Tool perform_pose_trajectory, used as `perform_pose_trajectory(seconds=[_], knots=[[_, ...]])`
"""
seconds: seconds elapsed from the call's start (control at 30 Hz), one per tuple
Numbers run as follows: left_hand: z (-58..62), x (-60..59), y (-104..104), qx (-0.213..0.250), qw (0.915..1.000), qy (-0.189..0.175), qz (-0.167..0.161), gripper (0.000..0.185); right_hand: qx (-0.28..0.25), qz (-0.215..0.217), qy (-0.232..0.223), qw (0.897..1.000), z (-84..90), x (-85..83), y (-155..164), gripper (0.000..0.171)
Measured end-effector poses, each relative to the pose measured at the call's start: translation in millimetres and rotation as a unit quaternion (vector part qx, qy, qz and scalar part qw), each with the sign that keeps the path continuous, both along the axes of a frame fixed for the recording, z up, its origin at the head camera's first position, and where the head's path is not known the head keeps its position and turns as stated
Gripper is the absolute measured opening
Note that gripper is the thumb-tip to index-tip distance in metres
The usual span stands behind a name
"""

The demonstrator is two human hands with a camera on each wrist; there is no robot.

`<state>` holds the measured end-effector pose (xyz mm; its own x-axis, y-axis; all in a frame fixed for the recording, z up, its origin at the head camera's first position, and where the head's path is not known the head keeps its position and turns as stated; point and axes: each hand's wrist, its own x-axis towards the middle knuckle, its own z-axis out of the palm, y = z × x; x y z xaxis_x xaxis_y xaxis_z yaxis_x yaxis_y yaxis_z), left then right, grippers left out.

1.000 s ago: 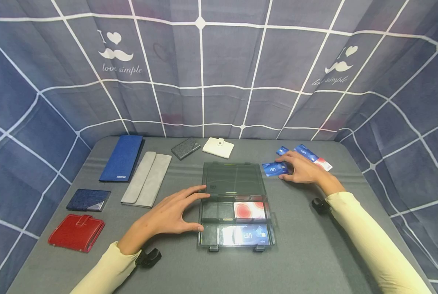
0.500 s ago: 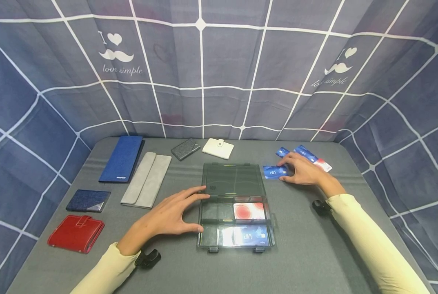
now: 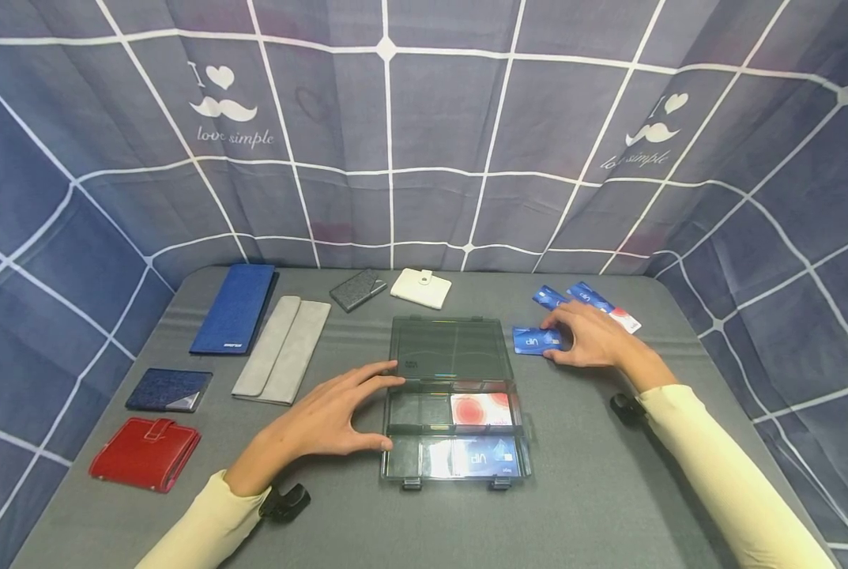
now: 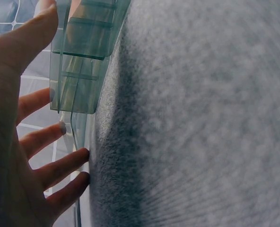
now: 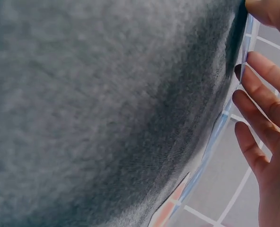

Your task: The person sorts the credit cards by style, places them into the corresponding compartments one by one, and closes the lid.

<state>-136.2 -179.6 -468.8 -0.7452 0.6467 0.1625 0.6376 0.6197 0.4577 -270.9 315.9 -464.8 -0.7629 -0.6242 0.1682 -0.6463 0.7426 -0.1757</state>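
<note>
A translucent grey-green divided box (image 3: 452, 474) lies with its lid laid back. In its compartments are a red-and-white card (image 3: 480, 409) and a blue VIP card (image 3: 486, 458). My left hand (image 3: 331, 412) rests at the box's left side, fingers spread and fingertips at its edge; the left wrist view shows the thumb on the green plastic wall (image 4: 78, 101). To the right of the lid, my right hand (image 3: 590, 333) pinches another blue VIP card (image 3: 535, 341) between thumb and fingertips at its right end. In the right wrist view, my right hand (image 5: 267, 109) is seen edge-on to the card.
Behind the right hand lie more blue cards (image 3: 550, 296) and a red-and-white one (image 3: 624, 318). On the left are a blue folder (image 3: 231, 308), grey wallet (image 3: 281, 348), navy card holder (image 3: 171, 389) and red wallet (image 3: 146, 452). A dark grey holder (image 3: 358, 290) and white wallet (image 3: 421, 288) lie behind the box.
My right hand has drawn the pinched blue card slightly toward me and to the right, away from the other cards. The left hand has stayed at the box.
</note>
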Motion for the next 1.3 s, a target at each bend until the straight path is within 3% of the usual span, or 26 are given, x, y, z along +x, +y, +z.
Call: perform_pose_trajectory(seconds=[0.43,0.87,1.3], knots=[[-0.4,0.3,0.3,-0.002,0.9999,-0.009,0.005,0.091,-0.002,0.015,0.061,0.998,10.2,25.7,-0.5,0.050],[-1.1,-0.5,-0.8,-0.002,0.9999,-0.014,0.008,0.090,-0.038,0.025,0.129,0.991,34.3,66.6,-18.6,0.050],[0.1,0.3,0.1,0.003,1.0000,-0.002,0.003,0.090,-0.036,0.073,0.116,0.990,41.6,126.5,-61.5,0.051]])
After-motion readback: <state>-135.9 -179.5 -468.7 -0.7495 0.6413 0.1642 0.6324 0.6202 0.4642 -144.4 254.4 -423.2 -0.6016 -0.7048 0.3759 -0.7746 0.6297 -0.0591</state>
